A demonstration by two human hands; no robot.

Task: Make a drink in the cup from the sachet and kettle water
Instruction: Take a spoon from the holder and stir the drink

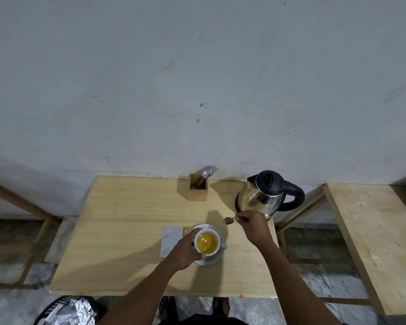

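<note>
— What's on the table [117,231]?
— A white cup [207,241] of yellow drink on a saucer [215,259], the left hand [185,250] wrapped round its left side.
— And the right hand [253,227]?
— Pinching a spoon [230,220] just right of and beyond the cup, bowl clear of the drink.
— Anything else?
— A kettle [265,198] far right, a holder [198,187] with cutlery [206,172] at the wall, a napkin [170,241] left of the saucer.
</note>
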